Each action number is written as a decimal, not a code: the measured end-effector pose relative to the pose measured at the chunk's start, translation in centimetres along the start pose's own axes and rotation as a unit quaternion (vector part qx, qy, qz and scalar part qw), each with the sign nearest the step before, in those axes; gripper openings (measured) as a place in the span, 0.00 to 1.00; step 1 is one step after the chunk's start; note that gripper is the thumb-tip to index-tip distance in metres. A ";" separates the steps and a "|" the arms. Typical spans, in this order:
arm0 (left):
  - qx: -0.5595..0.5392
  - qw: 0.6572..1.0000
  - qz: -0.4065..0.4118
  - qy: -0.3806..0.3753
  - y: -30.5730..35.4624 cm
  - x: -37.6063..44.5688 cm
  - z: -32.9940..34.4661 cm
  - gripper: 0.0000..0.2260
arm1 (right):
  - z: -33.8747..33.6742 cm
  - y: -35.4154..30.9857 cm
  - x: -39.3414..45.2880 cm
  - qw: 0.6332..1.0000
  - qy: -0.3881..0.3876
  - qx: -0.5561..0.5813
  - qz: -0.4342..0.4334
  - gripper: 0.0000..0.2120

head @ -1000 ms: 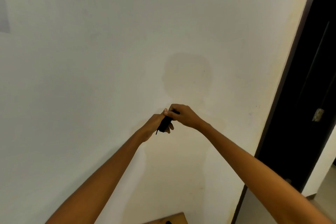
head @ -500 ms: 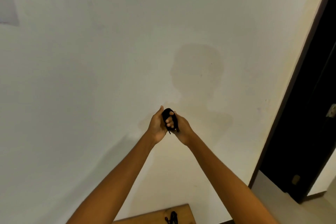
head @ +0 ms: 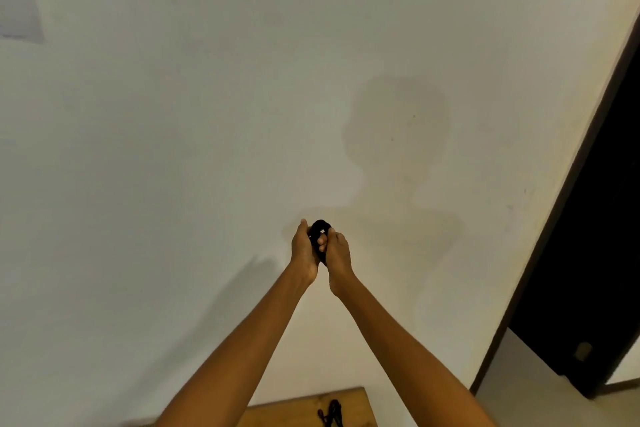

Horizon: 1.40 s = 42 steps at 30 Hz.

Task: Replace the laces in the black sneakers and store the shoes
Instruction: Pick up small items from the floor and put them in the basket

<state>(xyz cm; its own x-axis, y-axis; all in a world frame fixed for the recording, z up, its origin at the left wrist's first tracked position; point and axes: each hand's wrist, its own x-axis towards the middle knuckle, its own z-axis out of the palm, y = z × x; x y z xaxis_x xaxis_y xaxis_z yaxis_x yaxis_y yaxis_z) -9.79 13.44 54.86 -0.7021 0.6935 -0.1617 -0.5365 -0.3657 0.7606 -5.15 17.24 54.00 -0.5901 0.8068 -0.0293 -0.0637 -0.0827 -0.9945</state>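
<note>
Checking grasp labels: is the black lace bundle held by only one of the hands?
No. Both the left hand and the right hand grip the black lace bundle between them, in front of the wall.

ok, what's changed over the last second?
The right hand came off the top of the black lace bundle and now grips it beside the left hand, palms facing. The view tipped down, showing more wooden table and another lace. Both hands still hold the bundle.
</note>
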 end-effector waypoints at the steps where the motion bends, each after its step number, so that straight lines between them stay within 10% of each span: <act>1: 0.005 1.000 0.003 0.013 -0.4 0.1 -0.1 0.20 | 0.0 0.3 0.2 1.000 0.013 0.003 0.000 0.13; 19: 0.197 0.944 0.057 0.258 -8.1 -0.9 -13.7 0.06 | 6.6 15.7 -1.6 0.992 -0.049 -0.045 0.103 0.15; 30: 0.275 0.855 -0.089 0.431 -11.8 -9.8 -38.1 0.12 | 15.2 33.6 -13.9 0.886 -0.307 -0.274 0.215 0.11; 42: 0.252 0.817 -0.181 0.487 -15.5 -12.7 -60.7 0.15 | 28.8 52.8 -21.0 0.820 -0.270 -0.342 0.371 0.16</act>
<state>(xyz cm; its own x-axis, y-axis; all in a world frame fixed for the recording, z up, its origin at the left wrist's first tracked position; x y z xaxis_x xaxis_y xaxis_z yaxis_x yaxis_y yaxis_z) -21.00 -27.34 7.00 -0.7108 -0.2127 -0.6705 -0.7034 0.2250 0.6743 -19.24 -20.90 5.01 -0.5441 0.2916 -0.7867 0.8315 0.0628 -0.5519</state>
